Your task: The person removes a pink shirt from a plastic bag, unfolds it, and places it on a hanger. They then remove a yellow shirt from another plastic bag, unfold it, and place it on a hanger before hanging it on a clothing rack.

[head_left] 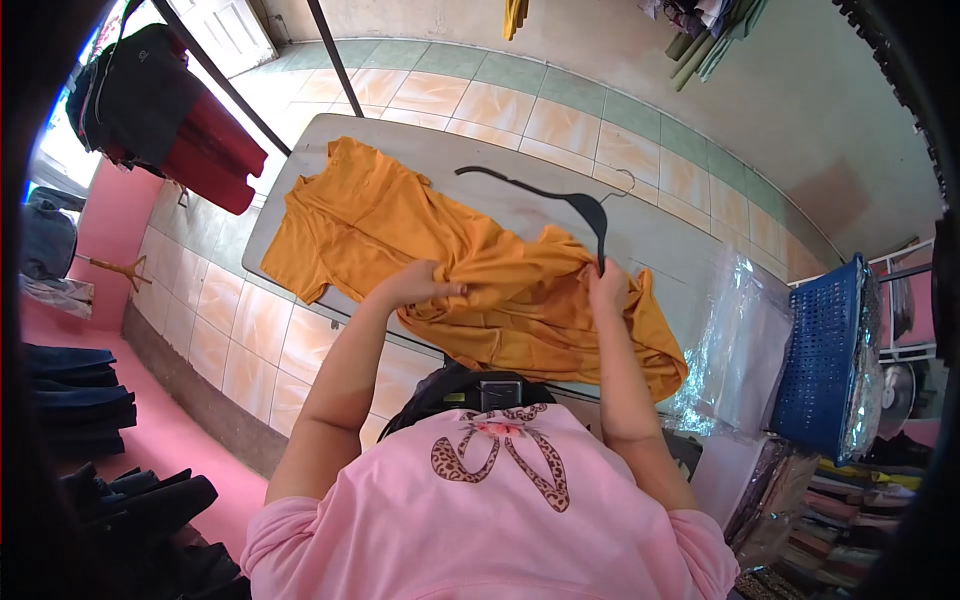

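Note:
A mustard-orange garment (370, 205), which looks like a short-sleeved dress, lies stretched across the grey table (670, 232) with its sleeves at the far left. Its lower part is bunched and folded toward the right. My left hand (418, 286) is at the garment's middle, thumb and fingers closed around a gathered bit of cloth. My right hand (606, 292) grips one end of a black hanger (585, 208) over the garment's bunched right part. The hanger's other arm and its metal hook stick out above the far side of the table. Cloth partly hides my right fingertips.
Clear plastic bags (745, 310) lie on the table's right end, beside a blue basket (820, 350). Folded clothes (830, 530) are stacked at the lower right. Dark and red clothes (165, 115) hang at the upper left. Dark folded trousers (75, 400) sit on a pink surface at left.

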`<state>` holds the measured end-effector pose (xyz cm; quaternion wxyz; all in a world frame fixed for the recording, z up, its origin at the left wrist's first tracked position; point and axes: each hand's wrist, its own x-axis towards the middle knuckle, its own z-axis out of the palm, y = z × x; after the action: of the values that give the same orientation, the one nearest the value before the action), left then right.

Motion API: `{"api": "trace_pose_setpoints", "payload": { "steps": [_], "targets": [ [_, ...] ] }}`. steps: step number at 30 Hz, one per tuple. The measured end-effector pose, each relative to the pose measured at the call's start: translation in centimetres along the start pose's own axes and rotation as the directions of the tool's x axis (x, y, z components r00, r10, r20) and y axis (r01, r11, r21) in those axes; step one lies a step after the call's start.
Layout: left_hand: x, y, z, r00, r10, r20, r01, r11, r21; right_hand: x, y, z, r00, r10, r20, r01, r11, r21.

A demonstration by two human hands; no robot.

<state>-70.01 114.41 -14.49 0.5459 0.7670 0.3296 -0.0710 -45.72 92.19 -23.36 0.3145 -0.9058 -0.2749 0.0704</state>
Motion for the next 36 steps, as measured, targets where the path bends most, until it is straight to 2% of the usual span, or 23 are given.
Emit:
{"api": "trace_pose_setpoints", "payload": {
  "steps": [1,2,3,4,5,6,7,8,9,11,12,14,15,17,21,22,24,26,30,33,34,35,36],
  "targets": [
    [-0.7,1.4,-0.3,0.970,-0.139,0.199,0.076,0.952,0.297,0.4,0.2,-0.7,0.990,-0.075,-0.117,0.085,0.993,0.082],
    [0.1,0.3,0.0,0.970,-0.138,0.201,0.074,0.952,0.296,0.6,0.7,-1.5,0.990,-0.075,-0.118,0.084,0.993,0.080],
    [1.4,-1.8,0.2,0.980,-0.136,0.145,0.177,0.929,-0.326,0.7,1.2,-2.3,0.982,-0.083,-0.167,0.103,0.988,0.116],
    [1.8,-2.6,0.0,0.981,-0.167,0.098,0.174,0.538,-0.825,0.7,1.9,-3.0,0.972,-0.090,-0.215,0.124,0.981,0.149],
    [2.1,-3.6,-0.6,0.981,-0.166,0.096,0.172,0.534,-0.828,0.2,2.8,-4.0,0.966,-0.103,-0.237,0.162,0.956,0.244],
    [2.3,-4.0,-1.3,0.980,-0.124,0.155,0.186,0.308,-0.933,-0.9,3.8,-5.0,0.960,-0.115,-0.256,0.200,0.921,0.335],
    [2.5,-4.2,-1.7,0.978,-0.068,0.199,0.203,0.062,-0.977,-2.3,4.3,-6.4,0.975,-0.077,-0.210,0.142,0.939,0.313],
    [2.8,-4.3,-1.8,0.978,-0.068,0.196,0.200,0.051,-0.978,-3.8,4.7,-7.6,0.986,-0.037,-0.164,0.083,0.954,0.287],
    [3.0,-4.4,-1.9,0.984,-0.064,0.168,0.172,0.061,-0.983,-5.0,5.2,-7.8,0.986,-0.042,-0.158,0.086,0.955,0.282],
    [3.3,-4.4,-2.1,0.992,-0.054,0.112,0.116,0.089,-0.989,-6.8,6.0,-8.0,0.883,-0.341,-0.323,0.355,0.935,-0.016],
    [3.4,-4.0,-2.0,0.992,-0.053,0.111,0.116,0.090,-0.989,-7.4,5.9,-7.7,0.882,-0.342,-0.324,0.356,0.934,-0.017],
    [3.5,-2.1,-1.2,0.994,-0.068,0.081,0.091,0.164,-0.982,-8.7,4.8,-6.3,0.937,-0.298,-0.183,0.276,0.951,-0.136],
    [3.6,-1.1,-0.8,0.995,-0.063,0.083,0.093,0.169,-0.981,-8.9,4.0,-5.3,0.936,-0.295,-0.190,0.272,0.952,-0.137],
    [3.5,0.7,-0.2,0.994,-0.097,0.044,0.066,0.240,-0.969,-8.1,2.2,-3.5,0.870,-0.446,-0.211,0.462,0.886,0.029],
    [2.5,2.6,-1.4,0.997,-0.077,-0.015,0.007,0.280,-0.960,-6.4,-0.4,-4.8,0.925,-0.312,-0.219,0.331,0.942,0.057],
    [2.4,2.3,-1.9,0.997,-0.078,-0.017,0.006,0.284,-0.959,-6.1,-0.5,-5.5,0.909,-0.348,-0.229,0.374,0.924,0.082],
    [2.2,2.0,-2.9,0.992,-0.062,-0.108,-0.075,0.400,-0.914,-6.2,-0.4,-5.8,0.893,-0.379,-0.243,0.413,0.904,0.107],
    [1.8,2.3,-3.0,0.991,-0.062,-0.121,-0.086,0.405,-0.910,-6.6,-0.3,-5.5,0.872,-0.434,-0.228,0.476,0.860,0.184],
    [0.3,4.4,-2.0,0.985,-0.078,-0.151,-0.104,0.428,-0.898,-7.0,-1.8,-3.5,0.845,-0.462,-0.268,0.520,0.826,0.218],
    [-0.1,4.6,-2.2,0.989,-0.033,-0.145,-0.118,0.426,-0.897,-6.5,-3.2,-3.1,0.883,-0.419,-0.212,0.467,0.829,0.308],
    [0.3,3.7,-2.4,0.988,-0.033,-0.150,-0.122,0.426,-0.896,-6.3,-3.3,-3.3,0.872,-0.478,-0.104,0.488,0.834,0.257],
    [1.3,1.9,-2.9,0.970,0.002,-0.244,-0.186,0.651,-0.736,-6.2,-3.4,-3.4,0.853,-0.522,0.008,0.510,0.835,0.207],
    [1.1,1.7,-3.5,0.945,0.062,-0.321,-0.229,0.826,-0.515,-6.1,-3.2,-3.3,0.853,-0.522,0.006,0.510,0.835,0.208]
  ]
}}
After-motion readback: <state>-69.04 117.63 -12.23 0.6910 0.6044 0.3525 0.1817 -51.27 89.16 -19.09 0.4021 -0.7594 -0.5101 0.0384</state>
